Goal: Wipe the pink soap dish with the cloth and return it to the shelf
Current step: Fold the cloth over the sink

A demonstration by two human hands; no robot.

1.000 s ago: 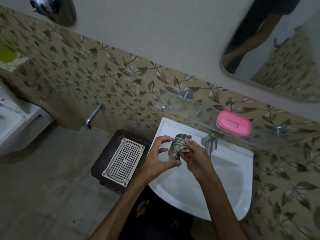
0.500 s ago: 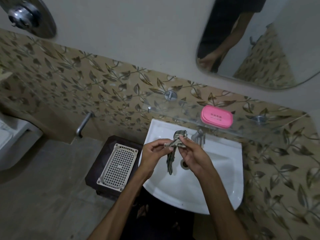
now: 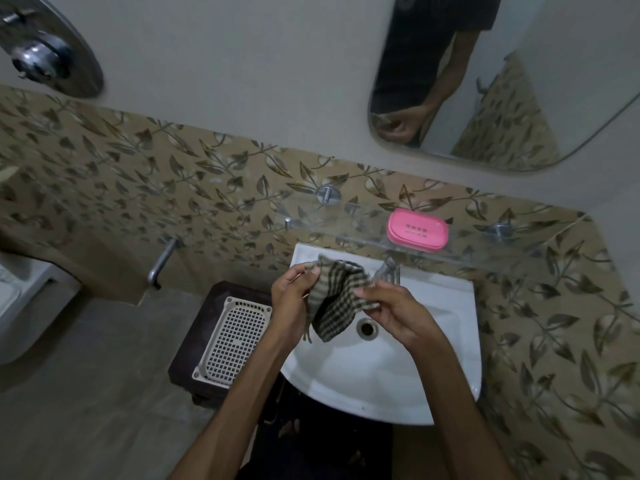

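The cloth (image 3: 334, 299) is now spread open between the two hands, where a moment ago it was a twisted, bunched strip hanging over the sink (image 3: 381, 375). The left hand (image 3: 291, 299) pinches its upper left edge between thumb and fingers, and the right hand (image 3: 391, 306) pinches the right edge, so both are closed on the fabric and it sags between them above the drain. That looks like the cloth being made ready, so the wiping itself is probably not yet begun. The soap dish (image 3: 417, 230) sits untouched on the glass shelf (image 3: 346, 237) above the sink, lid on, well apart from both hands. Counted: one cloth, one pink soap dish, one shelf, one sink, two hands. Beside the sink stands one white perforated tray (image 3: 233, 337) on a dark stool, and one mirror (image 3: 485, 81) hangs above
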